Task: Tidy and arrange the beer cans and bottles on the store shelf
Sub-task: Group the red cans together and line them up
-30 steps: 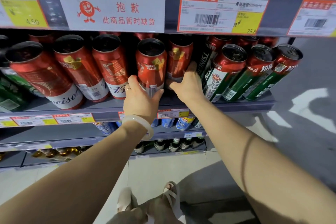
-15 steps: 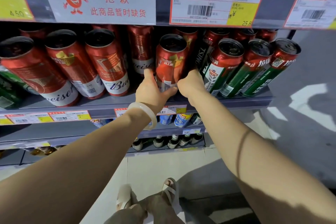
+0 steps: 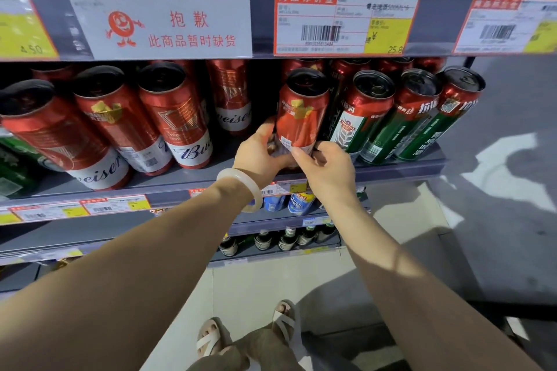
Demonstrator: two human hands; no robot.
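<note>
Centre frame: left hand and right hand both gripped red can low on shelf. Step: straightening it. Next, likely squaring it beside green-red cans.

The bottom of the red can in the middle of the frame is covered by the left hand and the right hand. The cans in the back row are mostly hidden in shadow. The yellow price tag at the upper left is cut off. The small print on the orange price tag is blurred.
</note>
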